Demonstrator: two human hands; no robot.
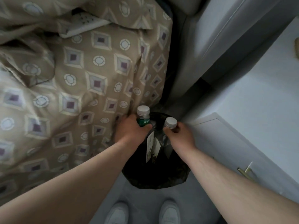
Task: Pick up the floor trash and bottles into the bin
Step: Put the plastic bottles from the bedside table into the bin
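A bin lined with a black bag [155, 177] stands on the floor between the bed and a white cabinet. My left hand [131, 130] grips a plastic bottle with a green label and white cap [143, 114], held upright over the bin's far left rim. My right hand [180, 135] holds a second bottle by its neck, its white cap [170, 122] pointing up, over the bin's far right side. Inside the bin lies some paper trash [152, 147] and clear plastic.
A bed with a tan patterned duvet [80, 81] fills the left. A white remote [84, 25] lies on it. A white cabinet with a gold handle [246, 172] stands on the right. My white shoes [144, 214] are on the grey floor just before the bin.
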